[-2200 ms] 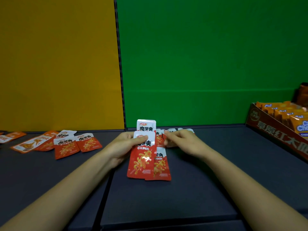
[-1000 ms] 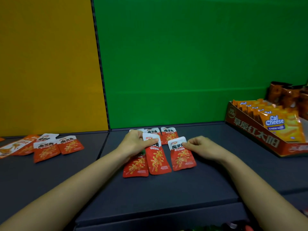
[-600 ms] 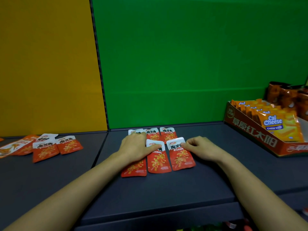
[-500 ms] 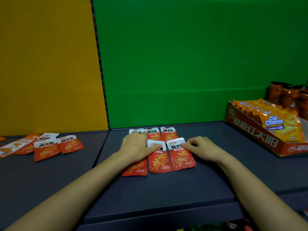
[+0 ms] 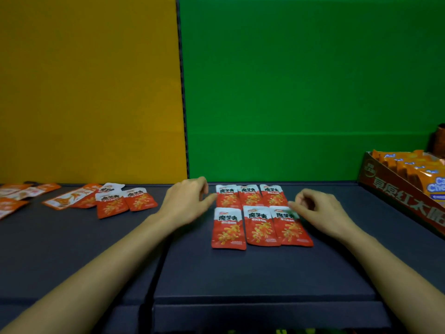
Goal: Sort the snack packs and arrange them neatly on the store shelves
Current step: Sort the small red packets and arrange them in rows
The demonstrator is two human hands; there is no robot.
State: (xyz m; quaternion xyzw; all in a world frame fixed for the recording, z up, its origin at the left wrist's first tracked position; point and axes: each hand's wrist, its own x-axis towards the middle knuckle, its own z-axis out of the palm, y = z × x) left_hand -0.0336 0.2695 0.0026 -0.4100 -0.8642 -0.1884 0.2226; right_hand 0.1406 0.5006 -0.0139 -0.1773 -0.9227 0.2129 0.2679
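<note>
Shelf (image 5: 265,273) bears red packs (image 5: 258,225) between fingers (image 5: 295,206) of left hand (image 5: 185,206) and right hand (image 5: 322,213).

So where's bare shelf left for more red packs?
Bare shelf in front of the six-pack grid, and between it and the Cal Cheese carton, beyond the right hand. Crowded at far left: loose packs.

Six snack packs (image 5: 261,227) are coloured red, topped with white bands printed in black characters and patterned with orange-yellow strands. The shelf (image 5: 265,273) is seen in dark slate grey. Behind it, a yellow panel (image 5: 89,88) is set beside a green panel (image 5: 301,88). The box (image 5: 404,196) is printed red-brown with pale characters, and orange packs (image 5: 414,167) with white lettering are shown in it.
</note>
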